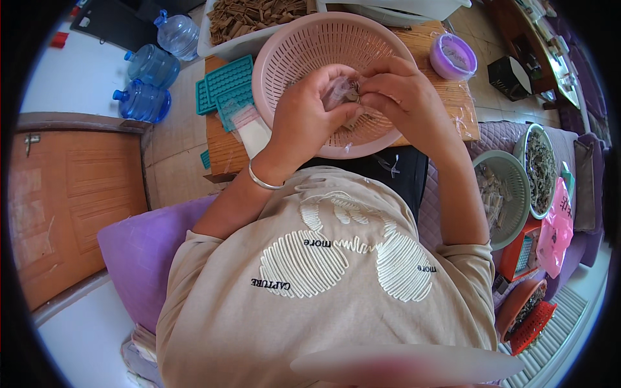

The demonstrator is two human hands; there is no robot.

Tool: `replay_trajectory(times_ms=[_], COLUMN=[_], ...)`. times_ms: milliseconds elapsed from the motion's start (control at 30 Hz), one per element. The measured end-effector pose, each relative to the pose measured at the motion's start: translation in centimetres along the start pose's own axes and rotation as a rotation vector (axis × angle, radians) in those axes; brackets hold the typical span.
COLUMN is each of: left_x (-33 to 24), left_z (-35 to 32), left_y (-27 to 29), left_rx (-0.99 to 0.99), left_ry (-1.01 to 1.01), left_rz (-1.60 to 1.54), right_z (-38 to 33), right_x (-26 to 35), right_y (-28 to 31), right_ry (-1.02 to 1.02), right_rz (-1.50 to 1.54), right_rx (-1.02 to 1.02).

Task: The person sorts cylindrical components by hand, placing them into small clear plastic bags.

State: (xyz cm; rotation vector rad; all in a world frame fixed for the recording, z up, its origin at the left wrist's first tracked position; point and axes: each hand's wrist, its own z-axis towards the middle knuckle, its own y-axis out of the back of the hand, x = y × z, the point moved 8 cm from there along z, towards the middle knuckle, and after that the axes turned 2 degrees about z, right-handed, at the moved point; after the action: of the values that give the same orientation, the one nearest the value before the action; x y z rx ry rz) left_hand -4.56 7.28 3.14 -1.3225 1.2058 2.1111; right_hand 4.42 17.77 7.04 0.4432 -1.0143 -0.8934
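Note:
Above a pink slotted plastic basket (284, 48), both my hands meet around a small clear plastic bag (336, 92). My left hand (301, 119), with a silver bangle at its wrist, is closed around the bag. The fingertips of my right hand (411, 97) pinch together at the bag's edge; whether they also hold a small piece there, I cannot make out. Some small pale things lie in the basket under my hands, mostly hidden by them. Left of the basket, a stack of flat clear bags (253, 132) rests on the wooden table (223, 152).
Teal moulded trays (233, 81) lie at the table's left. A white bin (223, 48) of brown strips stands behind. A purple bowl (453, 57) sits at the right corner. Green-grey baskets (517, 207) with contents rest on the sofa. Several water jugs (145, 102) stand far left.

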Motion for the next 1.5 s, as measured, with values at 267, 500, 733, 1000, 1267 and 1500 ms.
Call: replay_trajectory(times_ms=[267,500,733,1000,1267,1500], left_x=[1.3,2.0,1.5,1.0,2.2,2.1], left_z=[0.0,-0.2,-0.3,-0.9,-2.5,-2.4], left_y=[-0.6,-1.1,-1.2,-1.1,-2.5,-2.2], left_rx=[-0.083,0.134,0.171,0.119,0.221,0.162], left_ry=[-0.066,0.042,-0.049,-0.01,0.074,0.164], left_rz=[-0.187,-0.182,-0.136,-0.256,-0.444,-0.626], right_z=[-1.9,-2.2,-3.3,-1.6,-0.8,-2.5], right_x=[-4.0,-4.4,-4.1,2.3,1.1,3.0], right_y=[-0.5,-1.5,-1.7,-0.3,-0.2,2.6], right_ry=[-0.489,-0.599,-0.547,0.0,0.056,-0.006], right_rz=[0.4,0.772,0.658,-0.155,-0.272,-0.122], right_rx=[-0.202,-0.182,-0.251,-0.265,-0.242,-0.312])
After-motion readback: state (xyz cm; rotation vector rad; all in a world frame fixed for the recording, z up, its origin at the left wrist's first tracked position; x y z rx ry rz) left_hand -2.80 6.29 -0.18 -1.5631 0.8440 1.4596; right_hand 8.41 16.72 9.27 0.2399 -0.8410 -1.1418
